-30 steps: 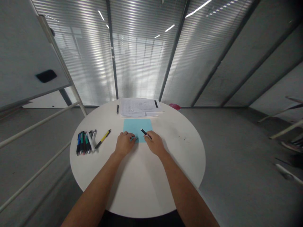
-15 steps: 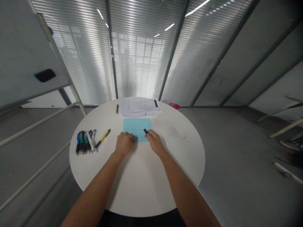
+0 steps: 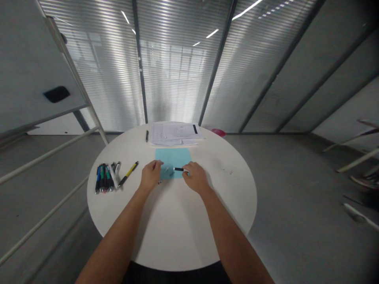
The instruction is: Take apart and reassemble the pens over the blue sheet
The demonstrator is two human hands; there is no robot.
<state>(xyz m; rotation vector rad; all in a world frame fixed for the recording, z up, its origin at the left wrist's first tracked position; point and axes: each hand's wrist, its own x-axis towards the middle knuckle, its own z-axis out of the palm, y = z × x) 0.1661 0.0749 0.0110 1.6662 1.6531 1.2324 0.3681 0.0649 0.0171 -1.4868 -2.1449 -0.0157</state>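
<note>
My right hand (image 3: 196, 176) is closed around a black-and-white pen (image 3: 179, 169), whose dark end points left over a light-blue sheet of paper (image 3: 177, 154). Over the sheet's left edge is my left hand (image 3: 151, 174), its fingers loosely bent and apart, with nothing visible in them. A small blurred, partly clear and dark piece (image 3: 169, 172) is on the blue sheet between both hands; its kind is unclear. Beside the left hand's heel, a tiny dark piece (image 3: 160, 182) shows at the sheet's lower left corner.
Several pens (image 3: 103, 178) lie bunched on the left of the round white table (image 3: 177, 228), with a yellow-and-black pen (image 3: 128, 173) beside them. Printed papers (image 3: 173, 133) and a dark pen (image 3: 147, 136) lie at the back. A whiteboard frame (image 3: 96, 118) stands left.
My left hand has moved slightly left and let go of the small dark piece, now on the blue sheet. The pen in my right hand has turned nearly level, pointing left.
</note>
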